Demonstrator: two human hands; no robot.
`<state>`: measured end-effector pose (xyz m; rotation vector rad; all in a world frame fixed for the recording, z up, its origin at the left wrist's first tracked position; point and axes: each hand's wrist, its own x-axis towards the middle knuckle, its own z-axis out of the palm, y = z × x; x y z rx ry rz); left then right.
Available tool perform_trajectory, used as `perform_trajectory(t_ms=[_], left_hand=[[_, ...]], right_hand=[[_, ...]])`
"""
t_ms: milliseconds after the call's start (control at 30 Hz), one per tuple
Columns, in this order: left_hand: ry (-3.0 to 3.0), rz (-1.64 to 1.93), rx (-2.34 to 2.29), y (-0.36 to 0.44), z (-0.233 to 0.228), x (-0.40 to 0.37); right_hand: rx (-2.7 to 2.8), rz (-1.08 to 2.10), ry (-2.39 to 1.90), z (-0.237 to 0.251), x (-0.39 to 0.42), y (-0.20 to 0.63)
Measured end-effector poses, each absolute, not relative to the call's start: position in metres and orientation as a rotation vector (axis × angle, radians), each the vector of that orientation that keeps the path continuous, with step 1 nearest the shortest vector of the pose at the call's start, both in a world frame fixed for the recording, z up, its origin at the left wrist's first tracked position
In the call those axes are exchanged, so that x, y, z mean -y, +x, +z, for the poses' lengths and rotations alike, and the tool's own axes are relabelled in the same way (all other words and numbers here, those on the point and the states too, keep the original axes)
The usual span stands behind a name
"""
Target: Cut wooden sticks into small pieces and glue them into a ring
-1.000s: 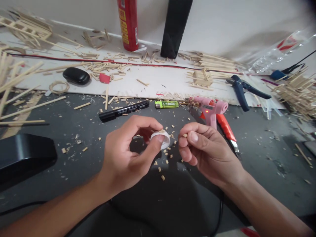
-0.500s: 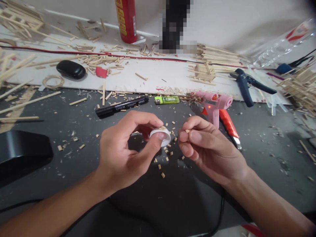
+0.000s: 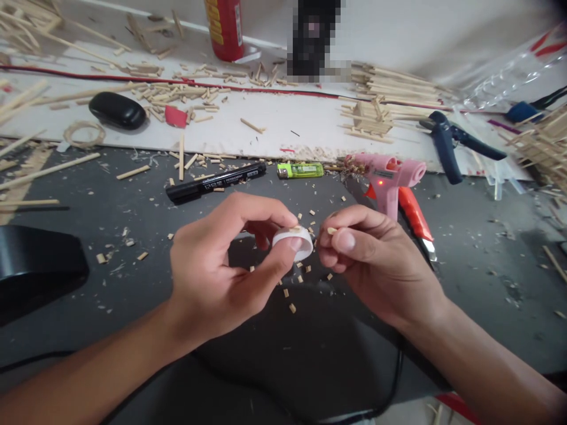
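Dark desk [image 3: 133, 295], marker [image 3: 215, 182], lighter [image 3: 300, 170], glue gun [image 3: 390, 177]

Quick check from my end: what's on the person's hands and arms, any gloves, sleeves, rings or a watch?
Nothing worn that shows. The left hand and right hand are bare, with no gloves or rings, and short trimmed nails. Both forearms are uncovered to the frame edge, with no sleeve, watch or band in view.

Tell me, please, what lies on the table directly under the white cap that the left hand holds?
Under the white cap, small cut wood bits lie scattered on the dark table. The left hand pinches the cap; its fingers cover part of the table there, so anything under them is hidden.
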<state>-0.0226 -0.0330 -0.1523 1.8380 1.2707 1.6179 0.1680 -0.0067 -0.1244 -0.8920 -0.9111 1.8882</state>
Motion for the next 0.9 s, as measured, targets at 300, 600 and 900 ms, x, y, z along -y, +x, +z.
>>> perform_trajectory(t_ms=[300, 600, 900], left_hand=[[1.999, 1.608, -1.132, -0.0295, -0.1548, 0.0324], [2.008, 1.535, -1.146, -0.0298, -0.1538, 0.0328], [2.086, 1.486, -1.218, -0.0301, -0.1475, 0.0316]], right_hand=[[0.889, 1.873, -0.959, -0.1265, 0.0080, 0.1648], [0.945, 1.897, -0.907, -0.1309, 0.0099, 0.1658], [0.988, 1.887, -0.952, -0.1304, 0.0097, 0.1670]])
